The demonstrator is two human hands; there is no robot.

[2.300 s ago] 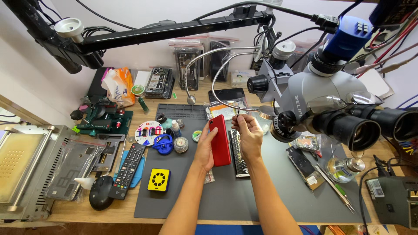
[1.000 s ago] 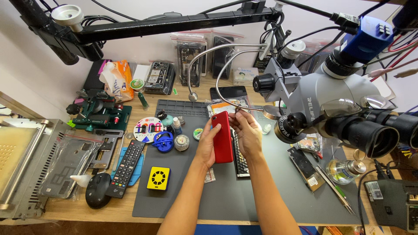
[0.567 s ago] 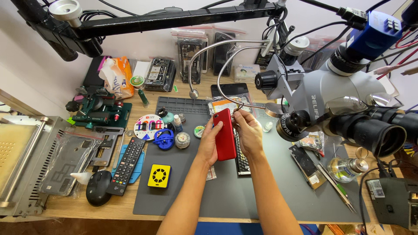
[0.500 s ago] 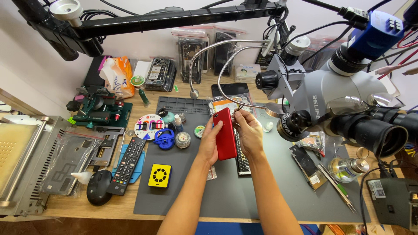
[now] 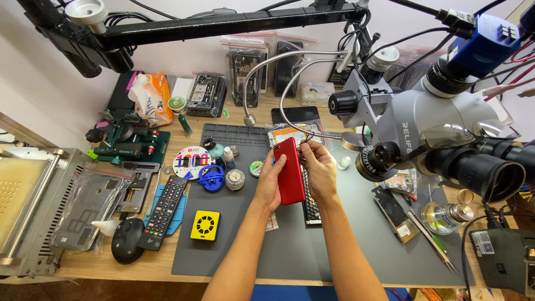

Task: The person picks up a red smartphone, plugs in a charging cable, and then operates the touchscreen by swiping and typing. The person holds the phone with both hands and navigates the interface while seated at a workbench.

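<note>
Left hand: I have my left hand (image 5: 271, 181) wrapped round the left edge of the red phone (image 5: 290, 171), fingers curled on its long side, gripping it firmly.
Right hand: my right hand (image 5: 320, 170) sits against the phone's right edge, thumb and fingertips pinched narrow near its top; whether they pinch a small tool there I cannot tell.
Phone: it stands tilted on its edge, red back toward me, lifted above the grey work mat (image 5: 362, 245) near the mat's middle, towards its far edge.
Under the hands: a dark strip-like part (image 5: 311, 209) lies on the mat just beside my right wrist.
Left of the mat's centre: a yellow square box (image 5: 205, 225) lies flat, with a blue suction tool (image 5: 211, 178) and a small round tin (image 5: 235, 179) further back.
Table's left side: a black remote control (image 5: 163, 212) and a black mouse (image 5: 127, 247) lie near the front edge, beside a metal heating plate (image 5: 33, 212).
Right side: the grey microscope (image 5: 434, 134) hangs over the mat's right half; tweezers (image 5: 432, 241) and a small glass bottle (image 5: 446, 214) lie below it.
</note>
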